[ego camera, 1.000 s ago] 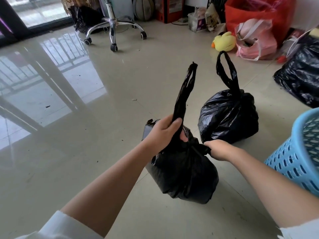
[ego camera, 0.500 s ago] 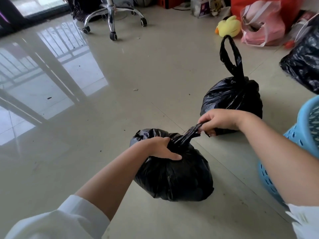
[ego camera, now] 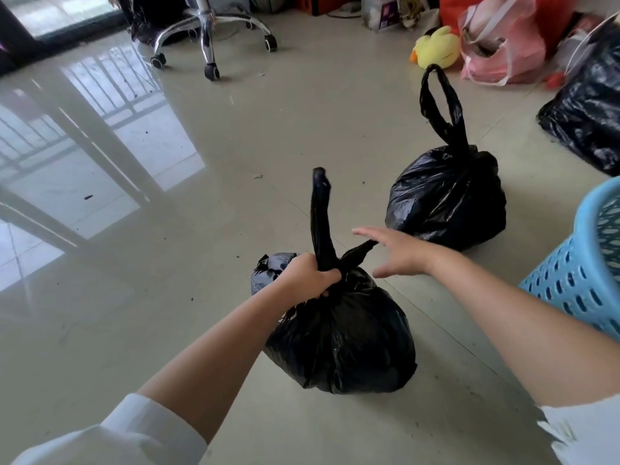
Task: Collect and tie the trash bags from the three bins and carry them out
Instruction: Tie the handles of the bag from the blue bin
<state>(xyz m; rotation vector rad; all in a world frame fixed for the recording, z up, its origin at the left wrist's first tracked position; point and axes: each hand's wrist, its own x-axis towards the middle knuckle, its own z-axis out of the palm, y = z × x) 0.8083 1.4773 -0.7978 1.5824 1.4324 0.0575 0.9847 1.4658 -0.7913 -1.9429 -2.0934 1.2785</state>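
Note:
A full black trash bag (ego camera: 342,333) sits on the tiled floor right in front of me. My left hand (ego camera: 307,275) is closed around its neck, and one twisted handle stands straight up above my fist. The other handle sticks out to the right, just under my right hand (ego camera: 394,251), which hovers with fingers spread and holds nothing. Behind it to the right rests a second black trash bag (ego camera: 446,199), tied, with its handle loop upright. A third, larger black bag (ego camera: 585,109) lies at the right edge.
A light blue perforated bin (ego camera: 580,263) stands at my right. A chrome swivel chair base (ego camera: 208,31) is at the back left. A yellow plush duck (ego camera: 436,47), a pink plastic bag (ego camera: 500,45) and red clutter line the back right.
My right hand has let go of the right handle and opened above it. The left handle, held low half a second ago, now stands upright above my left fist.

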